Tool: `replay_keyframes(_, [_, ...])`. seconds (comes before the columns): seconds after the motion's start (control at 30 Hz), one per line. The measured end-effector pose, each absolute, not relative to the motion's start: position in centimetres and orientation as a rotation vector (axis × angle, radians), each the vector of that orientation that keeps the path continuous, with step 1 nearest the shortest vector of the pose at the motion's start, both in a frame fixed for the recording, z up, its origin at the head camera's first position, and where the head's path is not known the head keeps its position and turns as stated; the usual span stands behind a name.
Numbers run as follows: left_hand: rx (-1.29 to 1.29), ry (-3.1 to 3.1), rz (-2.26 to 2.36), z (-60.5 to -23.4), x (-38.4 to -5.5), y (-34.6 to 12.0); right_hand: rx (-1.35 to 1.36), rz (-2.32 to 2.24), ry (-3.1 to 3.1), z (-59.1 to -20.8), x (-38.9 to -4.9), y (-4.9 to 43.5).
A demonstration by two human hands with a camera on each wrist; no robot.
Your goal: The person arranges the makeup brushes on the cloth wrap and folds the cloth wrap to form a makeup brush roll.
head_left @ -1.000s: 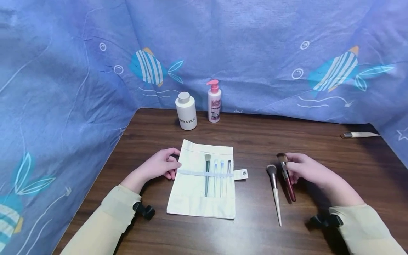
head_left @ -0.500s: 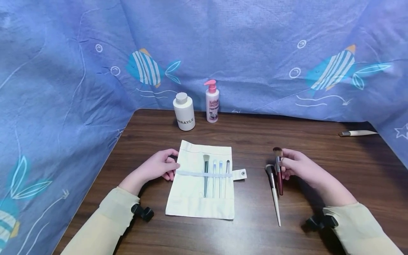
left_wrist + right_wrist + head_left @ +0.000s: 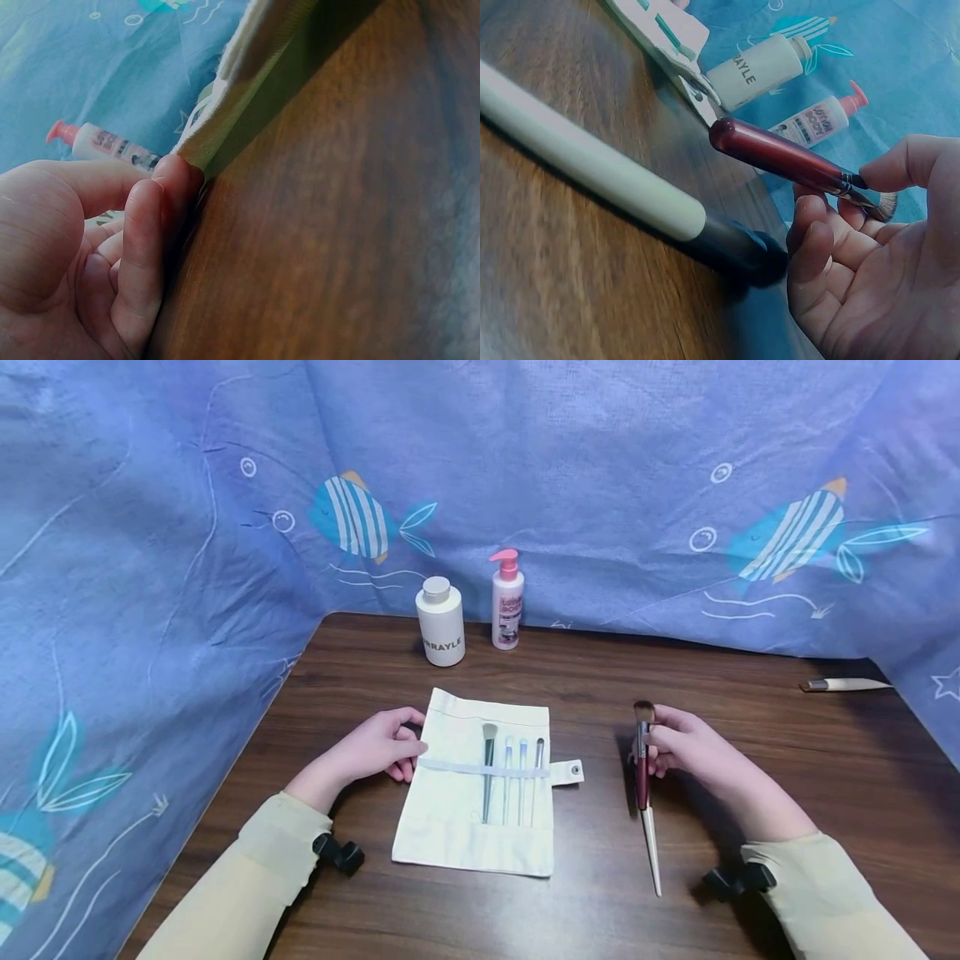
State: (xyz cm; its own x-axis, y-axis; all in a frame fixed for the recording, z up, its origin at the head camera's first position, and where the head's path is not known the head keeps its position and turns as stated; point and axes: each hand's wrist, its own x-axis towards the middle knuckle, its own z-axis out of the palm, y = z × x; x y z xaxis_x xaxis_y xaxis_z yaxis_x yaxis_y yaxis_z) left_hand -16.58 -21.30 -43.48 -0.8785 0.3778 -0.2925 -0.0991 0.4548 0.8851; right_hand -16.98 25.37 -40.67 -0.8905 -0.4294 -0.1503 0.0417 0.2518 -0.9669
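A white cloth brush roll (image 3: 450, 810) lies spread on the table, with several makeup brushes (image 3: 489, 768) tucked under its grey band. My left hand (image 3: 378, 747) pinches the roll's left edge between thumb and fingers, as the left wrist view shows. In my right hand (image 3: 686, 743) is a red-handled makeup brush (image 3: 780, 156), gripped near its metal collar with the bristles pointing away. Below it on the table lies a makeup brush with a white handle (image 3: 651, 852); its dark head (image 3: 742, 251) is partly hidden behind the red one in the head view.
A white bottle (image 3: 441, 627) and a pink-topped pump bottle (image 3: 507, 610) stand at the back. Another white-handled brush (image 3: 847, 684) lies at the far right. The roll's snap tab (image 3: 567, 772) sticks out to the right. A blue fish-print cloth (image 3: 585, 485) hangs behind the table.
My right hand has moved left with the red-handled brush, which now stands over the white-handled brush and is turned more upright in view. My left hand keeps its place on the roll.
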Motion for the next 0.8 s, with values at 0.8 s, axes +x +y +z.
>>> replay_keyframes(0.8, [0.234,2.245,1.434,-43.7,-16.7,-21.2,-0.322,-1.681,2.139,-40.2,-17.6,23.0])
